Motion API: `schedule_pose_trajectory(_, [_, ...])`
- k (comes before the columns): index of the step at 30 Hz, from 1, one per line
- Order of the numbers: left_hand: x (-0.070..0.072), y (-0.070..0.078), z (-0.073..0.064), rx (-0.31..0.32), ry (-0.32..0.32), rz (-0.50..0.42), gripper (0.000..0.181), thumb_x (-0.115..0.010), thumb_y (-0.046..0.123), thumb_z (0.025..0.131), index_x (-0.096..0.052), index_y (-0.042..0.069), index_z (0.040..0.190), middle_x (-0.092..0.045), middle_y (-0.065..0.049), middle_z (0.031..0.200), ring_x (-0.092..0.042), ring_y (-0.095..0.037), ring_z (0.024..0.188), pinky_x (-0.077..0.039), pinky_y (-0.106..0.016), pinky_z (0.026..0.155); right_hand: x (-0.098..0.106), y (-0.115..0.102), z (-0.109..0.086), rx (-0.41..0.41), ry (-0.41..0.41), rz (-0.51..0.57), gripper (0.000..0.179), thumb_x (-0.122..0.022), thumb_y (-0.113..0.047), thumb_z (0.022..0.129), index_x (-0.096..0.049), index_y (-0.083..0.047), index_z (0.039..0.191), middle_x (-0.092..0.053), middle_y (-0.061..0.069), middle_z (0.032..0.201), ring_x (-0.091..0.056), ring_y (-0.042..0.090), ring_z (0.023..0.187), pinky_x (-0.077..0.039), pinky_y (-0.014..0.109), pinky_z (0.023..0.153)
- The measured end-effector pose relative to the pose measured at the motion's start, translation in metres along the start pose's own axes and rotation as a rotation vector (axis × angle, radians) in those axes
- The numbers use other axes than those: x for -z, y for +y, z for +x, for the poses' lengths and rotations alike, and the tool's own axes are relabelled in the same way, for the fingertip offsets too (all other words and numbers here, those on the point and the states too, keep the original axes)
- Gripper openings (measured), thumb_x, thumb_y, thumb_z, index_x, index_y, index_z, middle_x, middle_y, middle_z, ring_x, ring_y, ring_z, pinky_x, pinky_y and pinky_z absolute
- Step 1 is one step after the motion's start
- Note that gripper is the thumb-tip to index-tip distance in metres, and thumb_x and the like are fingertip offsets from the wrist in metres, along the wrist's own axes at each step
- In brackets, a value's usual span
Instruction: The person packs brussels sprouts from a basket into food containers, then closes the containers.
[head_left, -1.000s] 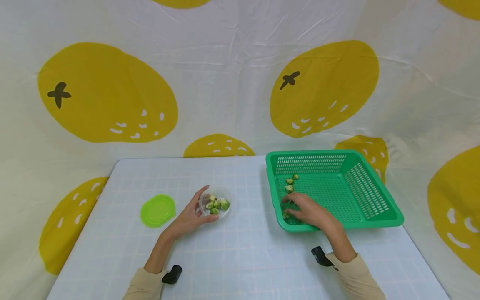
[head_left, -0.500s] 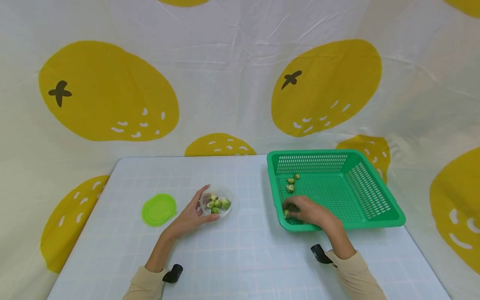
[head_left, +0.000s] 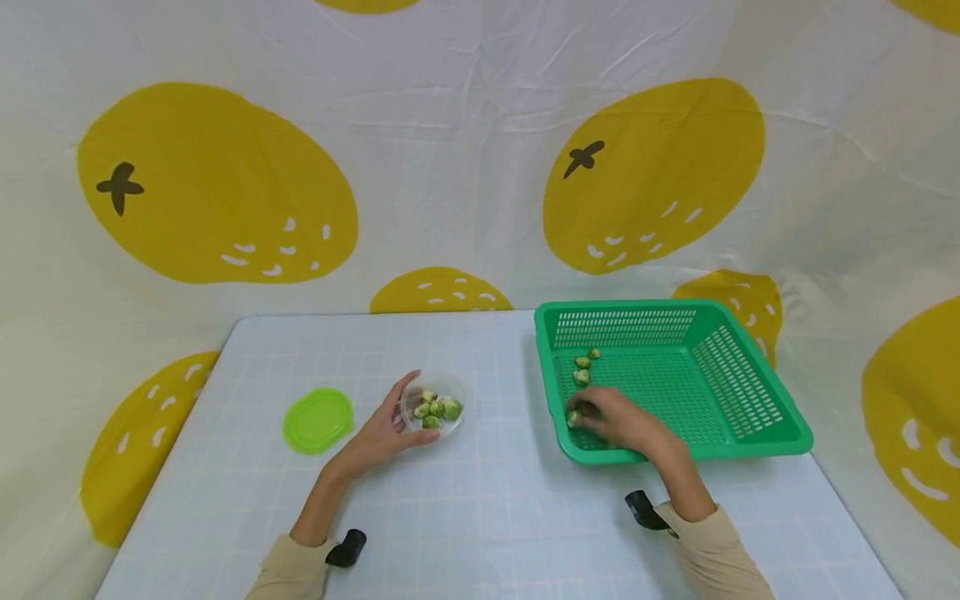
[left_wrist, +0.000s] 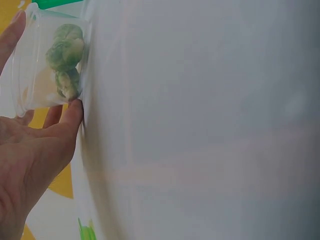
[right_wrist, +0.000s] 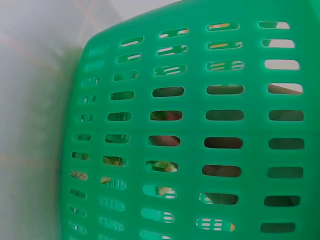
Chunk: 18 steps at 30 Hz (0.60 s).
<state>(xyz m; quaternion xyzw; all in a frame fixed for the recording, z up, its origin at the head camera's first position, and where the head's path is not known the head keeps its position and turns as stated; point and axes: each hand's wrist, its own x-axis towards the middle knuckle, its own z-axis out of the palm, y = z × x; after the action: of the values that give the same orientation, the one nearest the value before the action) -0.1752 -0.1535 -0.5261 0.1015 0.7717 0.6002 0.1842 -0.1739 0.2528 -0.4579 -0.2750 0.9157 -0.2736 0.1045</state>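
My left hand [head_left: 382, 433] curves its thumb and fingers around a clear round plastic tub [head_left: 454, 427] that stands on the table. Inside the tub lie several Brussels sprouts [head_left: 437, 408], which also show through its wall in the left wrist view [left_wrist: 66, 55]. Over the left part of a green perforated basket [head_left: 675, 454], my right hand [head_left: 618, 417] reaches in and pinches a Brussels sprout [head_left: 573, 418] at the fingertips. The basket wall mostly hides this hand in the right wrist view; bits of a sprout [right_wrist: 162, 166] appear through the slots.
Three loose sprouts [head_left: 582, 377] lie along the basket's left inner side, beyond my right hand. A lime-green lid [head_left: 318, 421] lies flat on the table [head_left: 480, 517], left of the tub. A curtain with yellow fruit prints [head_left: 480, 167] hangs behind the table.
The right hand's fingers have closed around a sprout in the basket's near left corner and raised it slightly. My left hand and the tub stay in place.
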Motion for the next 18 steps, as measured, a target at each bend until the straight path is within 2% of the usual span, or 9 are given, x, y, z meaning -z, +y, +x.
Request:
schedule_pose_trajectory(7, [-0.0014, 0.0006, -0.0003, 0.005, -0.003, -0.013, 0.105, -0.087, 0.030, 0.086, -0.017, 0.037, 0.164, -0.020, -0.008, 0.167, -0.022, -0.032, 0.154, -0.025, -0.053, 0.122, 0.0017, -0.0018, -0.0054, 0.022, 0.153, 0.007, 0.018, -0.071, 0.004, 0.094, -0.069, 0.006, 0.111, -0.070, 0.014, 0.103, -0.066, 0.023, 0.089, -0.059, 0.042, 0.078])
schedule_pose_trajectory(12, [-0.0011, 0.0014, -0.0010, 0.003, -0.003, -0.012, 0.105, -0.087, 0.030, 0.086, -0.017, 0.036, 0.164, -0.020, -0.008, 0.167, -0.022, -0.033, 0.154, -0.026, -0.052, 0.122, 0.0013, -0.0024, -0.0056, 0.075, 0.292, -0.043, 0.022, -0.074, 0.007, 0.090, -0.069, 0.005, 0.111, -0.070, 0.015, 0.102, -0.066, 0.024, 0.087, -0.059, 0.045, 0.075])
schedule_pose_trajectory(18, [-0.0007, 0.0005, -0.0005, -0.001, -0.002, -0.013, 0.105, -0.087, 0.031, 0.086, -0.017, 0.037, 0.164, -0.019, -0.008, 0.167, -0.021, -0.033, 0.154, -0.025, -0.052, 0.122, 0.0006, -0.0036, -0.0027, 0.117, 0.403, -0.090, 0.025, -0.075, 0.007, 0.089, -0.069, 0.005, 0.113, -0.069, 0.014, 0.104, -0.067, 0.026, 0.088, -0.060, 0.046, 0.074])
